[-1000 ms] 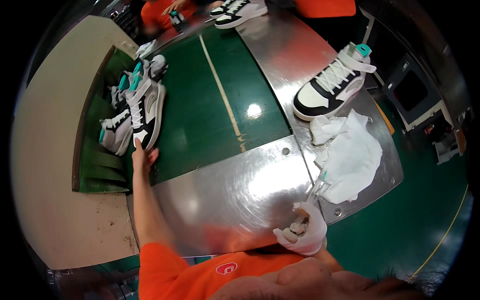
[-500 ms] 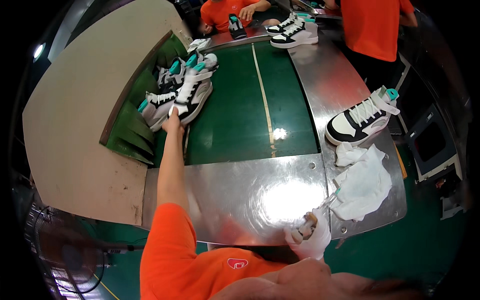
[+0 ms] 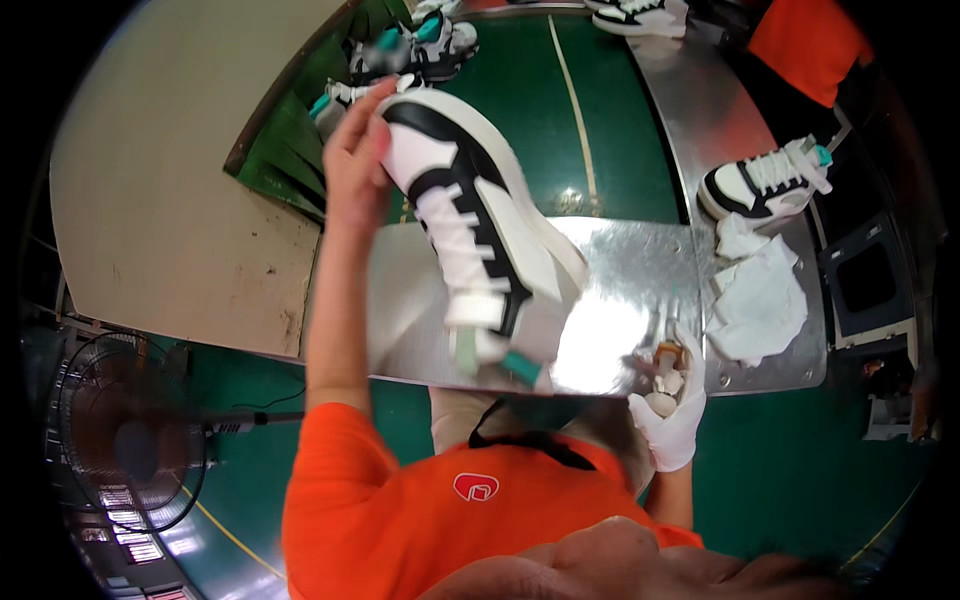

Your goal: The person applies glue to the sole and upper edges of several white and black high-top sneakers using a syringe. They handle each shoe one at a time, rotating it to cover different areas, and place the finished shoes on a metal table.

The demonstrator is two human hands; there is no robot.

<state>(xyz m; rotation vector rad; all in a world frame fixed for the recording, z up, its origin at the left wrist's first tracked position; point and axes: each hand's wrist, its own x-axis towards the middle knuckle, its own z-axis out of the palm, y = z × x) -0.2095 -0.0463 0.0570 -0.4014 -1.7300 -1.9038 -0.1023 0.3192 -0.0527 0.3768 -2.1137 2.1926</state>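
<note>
A white and black high-top sneaker hangs over the near part of the workbench, toe up and away from me, its collar toward me and blurred. My bare left hand grips it at the toe. My right hand, in a white glove, is curled at the bench's front edge, right of the shoe. In it are small amber-brown and pale bits of something I cannot make out. Right of that hand lies a crumpled white cloth, and behind the cloth stands another similar sneaker.
A green belt runs away between metal borders. Several sneakers crowd its left side by green flaps. More shoes stand at the far right border. A fan is at lower left; a person's orange shirt shows far right.
My left hand has lifted the sneaker off the belt's left side and brought it toward me, turning it. The right hand stays curled near the front edge. The view has shifted.
</note>
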